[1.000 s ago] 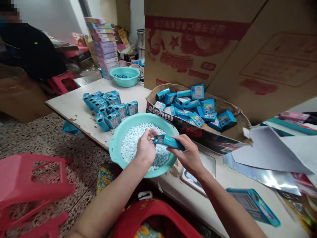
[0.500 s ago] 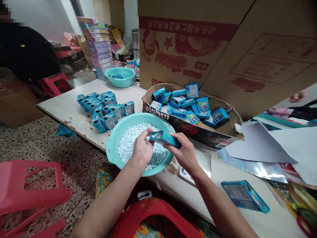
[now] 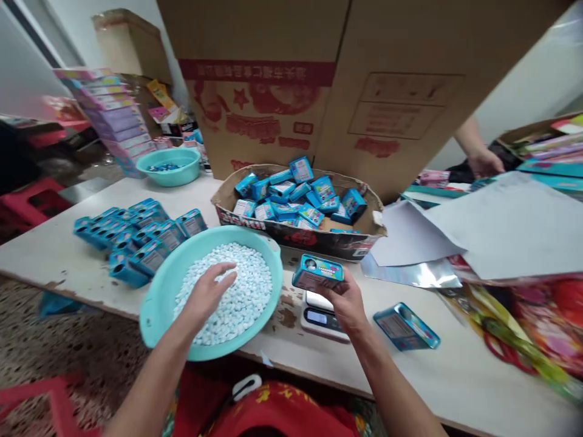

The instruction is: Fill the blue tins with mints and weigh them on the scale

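A blue candy tin [image 3: 317, 272] with a round opening in its top is gripped by my right hand [image 3: 348, 298], just above a small digital scale [image 3: 317, 317]. My left hand [image 3: 210, 295] hovers over the turquoise basin [image 3: 155, 303], fingers apart and holding nothing. White candies [image 3: 248, 285] fill the basin's bottom. On the table right of the scale lies another blue tin [image 3: 405, 328]. Several open blue tins [image 3: 150, 256] stand in rows to the left of the basin.
Behind the basin, a low cardboard tray [image 3: 291, 240] holds several blue tins. A large carton [image 3: 273, 36] rises behind it. At the back left are a second basin [image 3: 175, 176] and stacked boxes [image 3: 116, 121]. Papers [image 3: 501, 224] lie right; another person's hand [image 3: 486, 162] shows beyond them.
My right hand has carried the tin rightward, away from the basin to above the scale. My left hand has let go of the tin and opened over the candies. The view has turned right.
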Demonstrator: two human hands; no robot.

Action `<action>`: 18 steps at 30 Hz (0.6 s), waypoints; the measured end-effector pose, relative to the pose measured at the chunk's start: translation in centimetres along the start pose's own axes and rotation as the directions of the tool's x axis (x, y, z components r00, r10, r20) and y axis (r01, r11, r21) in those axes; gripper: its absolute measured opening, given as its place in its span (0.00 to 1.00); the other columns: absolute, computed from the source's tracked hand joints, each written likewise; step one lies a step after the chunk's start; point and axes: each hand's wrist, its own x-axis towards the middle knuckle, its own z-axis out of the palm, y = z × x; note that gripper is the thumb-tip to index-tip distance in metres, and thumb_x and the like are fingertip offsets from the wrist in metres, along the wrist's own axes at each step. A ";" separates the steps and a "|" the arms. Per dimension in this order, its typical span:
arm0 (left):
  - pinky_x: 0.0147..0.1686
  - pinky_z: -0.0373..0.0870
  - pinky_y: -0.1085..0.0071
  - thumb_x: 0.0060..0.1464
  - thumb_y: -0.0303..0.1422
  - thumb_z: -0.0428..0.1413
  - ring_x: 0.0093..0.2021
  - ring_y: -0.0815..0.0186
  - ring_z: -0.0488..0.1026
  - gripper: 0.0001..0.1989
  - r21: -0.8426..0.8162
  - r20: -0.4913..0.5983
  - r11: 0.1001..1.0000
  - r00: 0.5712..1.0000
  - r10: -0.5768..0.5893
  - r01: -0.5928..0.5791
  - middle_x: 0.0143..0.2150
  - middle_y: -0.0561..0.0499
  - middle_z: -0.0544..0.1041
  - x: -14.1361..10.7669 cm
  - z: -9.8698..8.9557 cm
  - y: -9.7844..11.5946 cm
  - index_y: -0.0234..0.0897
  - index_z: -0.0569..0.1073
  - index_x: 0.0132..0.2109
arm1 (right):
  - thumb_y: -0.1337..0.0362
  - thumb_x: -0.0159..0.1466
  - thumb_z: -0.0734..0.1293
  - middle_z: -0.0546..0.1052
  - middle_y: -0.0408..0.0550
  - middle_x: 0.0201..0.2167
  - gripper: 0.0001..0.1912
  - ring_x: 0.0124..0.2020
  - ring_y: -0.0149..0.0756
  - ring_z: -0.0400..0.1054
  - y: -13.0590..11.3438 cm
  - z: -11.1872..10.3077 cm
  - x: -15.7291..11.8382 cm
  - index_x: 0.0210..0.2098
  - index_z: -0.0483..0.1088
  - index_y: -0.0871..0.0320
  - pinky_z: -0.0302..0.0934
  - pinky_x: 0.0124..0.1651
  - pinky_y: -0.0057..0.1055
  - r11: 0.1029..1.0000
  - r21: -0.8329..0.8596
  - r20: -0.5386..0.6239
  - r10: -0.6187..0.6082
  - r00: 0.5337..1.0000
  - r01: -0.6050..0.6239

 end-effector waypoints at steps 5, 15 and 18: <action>0.55 0.63 0.54 0.46 0.51 0.60 0.48 0.52 0.74 0.27 0.057 0.094 0.993 0.990 -0.106 0.101 0.46 0.43 0.78 0.4 -0.1 -1.2 0.37 0.75 0.48 | 0.56 0.48 0.77 0.77 0.48 0.37 0.25 0.39 0.40 0.72 2.0 -5.1 0.2 0.40 0.68 0.57 0.67 0.45 0.38 0.990 -0.140 -0.076 -0.029 0.997 0.018; 0.54 0.66 0.57 0.45 0.52 0.61 0.48 0.53 0.74 0.28 0.142 0.092 0.977 0.981 -0.172 0.158 0.47 0.44 0.78 0.6 0.8 -0.4 0.38 0.73 0.48 | 0.60 0.53 0.75 0.71 0.53 0.53 0.29 0.56 0.42 0.66 0.2 -8.0 -2.8 0.52 0.64 0.55 0.58 0.61 0.46 0.965 -0.236 -0.235 -0.174 0.956 0.117; 0.56 0.65 0.57 0.45 0.52 0.60 0.50 0.53 0.74 0.27 0.250 0.108 0.960 0.981 -0.159 0.128 0.48 0.45 0.78 0.7 1.3 0.0 0.39 0.74 0.48 | 0.62 0.58 0.72 0.76 0.51 0.43 0.17 0.45 0.39 0.72 -1.8 -9.2 -5.0 0.45 0.70 0.56 0.66 0.53 0.43 0.959 -0.241 -0.276 -0.217 0.936 0.152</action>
